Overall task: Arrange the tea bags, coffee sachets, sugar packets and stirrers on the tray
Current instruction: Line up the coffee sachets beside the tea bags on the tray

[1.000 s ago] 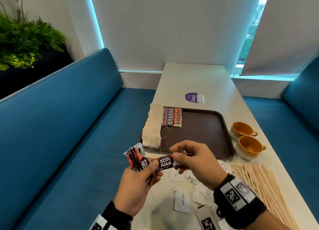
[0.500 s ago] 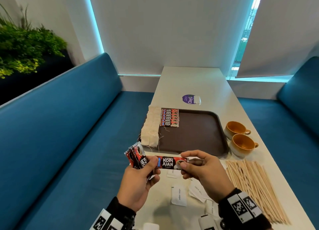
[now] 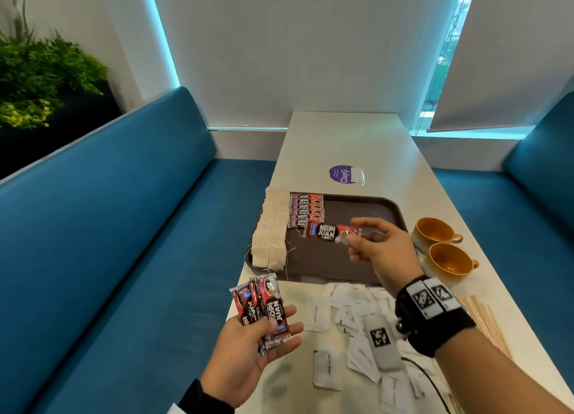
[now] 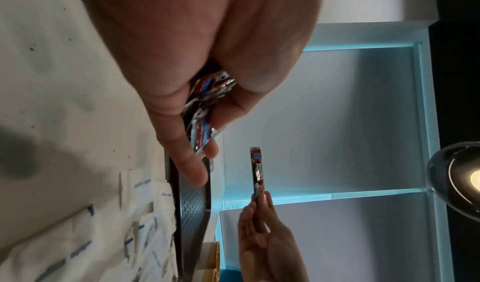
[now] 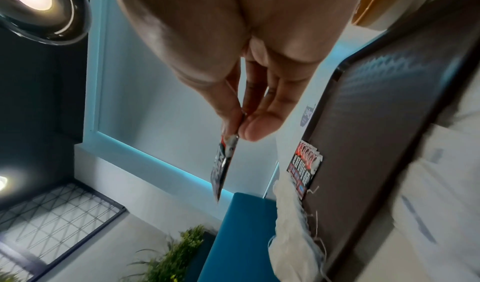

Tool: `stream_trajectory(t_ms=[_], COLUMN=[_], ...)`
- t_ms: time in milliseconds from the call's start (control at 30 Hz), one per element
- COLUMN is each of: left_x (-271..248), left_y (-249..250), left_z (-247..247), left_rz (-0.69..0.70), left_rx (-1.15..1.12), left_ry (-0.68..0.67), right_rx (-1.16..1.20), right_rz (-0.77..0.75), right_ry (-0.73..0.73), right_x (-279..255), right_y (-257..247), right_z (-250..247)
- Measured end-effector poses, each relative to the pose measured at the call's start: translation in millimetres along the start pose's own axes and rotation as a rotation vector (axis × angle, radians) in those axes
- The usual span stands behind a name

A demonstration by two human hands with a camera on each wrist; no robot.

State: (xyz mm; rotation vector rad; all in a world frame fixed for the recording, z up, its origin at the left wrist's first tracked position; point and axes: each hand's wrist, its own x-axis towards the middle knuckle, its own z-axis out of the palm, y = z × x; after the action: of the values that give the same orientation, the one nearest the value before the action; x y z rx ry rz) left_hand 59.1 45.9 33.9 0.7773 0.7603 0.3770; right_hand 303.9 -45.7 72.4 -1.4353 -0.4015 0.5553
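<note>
Since the earlier frame, right hand [image 3: 377, 252] had left the left hand and carried one red-and-black foil coffee sachet [image 3: 326, 231] out over the dark brown plastic tray [image 3: 366, 267], pinched by one end between thumb and fingertips, its free end just beside the near end of the sachet row [image 3: 306, 210]. Left hand [image 3: 248, 351] stayed back, gripping a fan of about three more sachets [image 3: 264, 308]. Risks, as I judged them: an end pinch lets the sachet swing and land skewed or over the row's last sachet; the loose fan could slip out. Count: about seven sachets in the row, two columns of beige tea bags [image 3: 271, 230] on the tray's left edge (number unclear), two mustard ceramic cups [image 3: 447, 249], many scattered white paper sugar packets [image 3: 348, 317], and a spread of wooden stirrers [image 3: 484, 317], uncountable.
</note>
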Motion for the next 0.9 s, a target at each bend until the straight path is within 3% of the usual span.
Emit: stream_trajectory(t_ms=[133,367,600,733,900], left_x=[12.4,28.5,36.7,40.9,43.9], left_y=[-2.9,-2.8,3.5,1.0,-2.5], left_z=[-5.6,-20.8,-30.9,-32.9,-34.0], left_rz=[-0.004,-0.064,-0.108,-0.115,-0.111], left_rx=[0.027,0.008,-0.018,-0.022,-0.025], left_ry=[0.051,0.091,0.086,0.072,0.063], right_rx=[0.014,-0.361,-0.538,-0.755,-0.831], right_rz=[0.0,0.133,0.238,0.237,0.238], right_ry=[0.055,0.031,-0.009,-0.019,-0.002], right_x=[68.2,149.8,185.7,197.7,199.0], right_y=[13.5,72.3,98.3,107.0,100.5], right_z=[9.7,31.4,49.2,54.2,61.3])
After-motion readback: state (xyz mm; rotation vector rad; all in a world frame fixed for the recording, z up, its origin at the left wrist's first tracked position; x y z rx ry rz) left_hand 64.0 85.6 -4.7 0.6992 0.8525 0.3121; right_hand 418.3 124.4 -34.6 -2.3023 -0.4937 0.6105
